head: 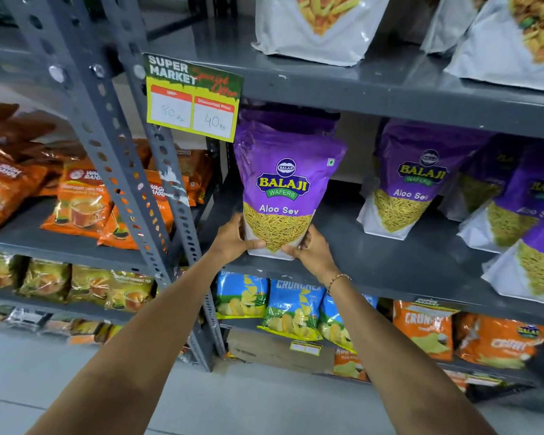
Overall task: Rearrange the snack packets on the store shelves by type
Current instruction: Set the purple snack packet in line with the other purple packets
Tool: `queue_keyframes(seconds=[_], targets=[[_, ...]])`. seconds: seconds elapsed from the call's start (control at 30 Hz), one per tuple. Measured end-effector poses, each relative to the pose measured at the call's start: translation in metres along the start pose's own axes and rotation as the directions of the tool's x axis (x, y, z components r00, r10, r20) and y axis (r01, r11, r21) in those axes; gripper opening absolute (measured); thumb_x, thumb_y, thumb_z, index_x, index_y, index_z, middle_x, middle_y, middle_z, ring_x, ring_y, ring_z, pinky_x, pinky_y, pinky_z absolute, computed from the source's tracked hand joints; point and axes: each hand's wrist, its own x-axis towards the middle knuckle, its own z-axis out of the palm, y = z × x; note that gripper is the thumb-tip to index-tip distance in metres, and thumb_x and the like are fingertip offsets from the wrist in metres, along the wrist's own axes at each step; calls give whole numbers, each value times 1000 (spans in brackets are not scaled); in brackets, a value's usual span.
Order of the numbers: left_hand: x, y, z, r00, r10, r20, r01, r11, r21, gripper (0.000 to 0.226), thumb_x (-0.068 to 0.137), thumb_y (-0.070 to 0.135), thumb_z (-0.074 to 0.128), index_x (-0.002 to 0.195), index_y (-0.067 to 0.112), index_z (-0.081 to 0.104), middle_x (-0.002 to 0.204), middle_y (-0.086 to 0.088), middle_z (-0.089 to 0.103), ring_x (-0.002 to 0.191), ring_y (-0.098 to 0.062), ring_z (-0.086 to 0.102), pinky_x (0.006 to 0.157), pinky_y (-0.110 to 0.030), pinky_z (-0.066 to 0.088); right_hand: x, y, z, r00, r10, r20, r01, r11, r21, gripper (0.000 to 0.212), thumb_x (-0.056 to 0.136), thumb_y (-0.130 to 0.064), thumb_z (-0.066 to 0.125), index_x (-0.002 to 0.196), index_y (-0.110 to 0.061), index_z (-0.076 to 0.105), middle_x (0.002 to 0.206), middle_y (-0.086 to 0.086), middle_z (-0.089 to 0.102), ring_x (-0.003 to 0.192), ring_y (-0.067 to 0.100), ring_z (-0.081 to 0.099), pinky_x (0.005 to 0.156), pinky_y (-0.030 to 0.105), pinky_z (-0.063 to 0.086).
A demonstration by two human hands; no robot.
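A purple Aloo Sev packet [288, 180] stands upright at the left end of the grey middle shelf [374, 255]. My left hand [233, 238] grips its lower left corner and my right hand [311, 251] grips its lower right corner. Behind it, more purple packets [283, 120] are partly hidden. Further right on the same shelf stand other Aloo Sev packets [415, 180], leaning in a row toward the right edge.
A price sign [193, 95] hangs from the upper shelf edge beside the packet. White snack bags [314, 29] sit on the top shelf. Blue chip packets [291, 309] and orange packets [424, 328] fill the lower shelf. Orange tea packets [79, 202] lie on the left rack behind the upright post [170, 171].
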Motion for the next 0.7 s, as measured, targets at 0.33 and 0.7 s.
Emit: queue_keyframes(seconds=[0.33,0.7], targets=[[-67,29,55,862,297,-411,-221,949,223,48,95,28,48,134,1,38,133,-21,42,126,-33,38,106,-45,32,-44,1,-10,947,-157,-280,33,915,-402,41,90,-12,59,127,0,49,121,20,61,112,33,58,96,45,46],[-103,187,101,567,821,-68,-727,537,427,25,98,17,40,101,3,60,96,-15,63,90,-28,54,85,-37,40,-131,-96,-120,685,-580,-441,170,717,-676,22,93,-26,45,93,-10,60,86,10,65,83,32,57,65,42,48]])
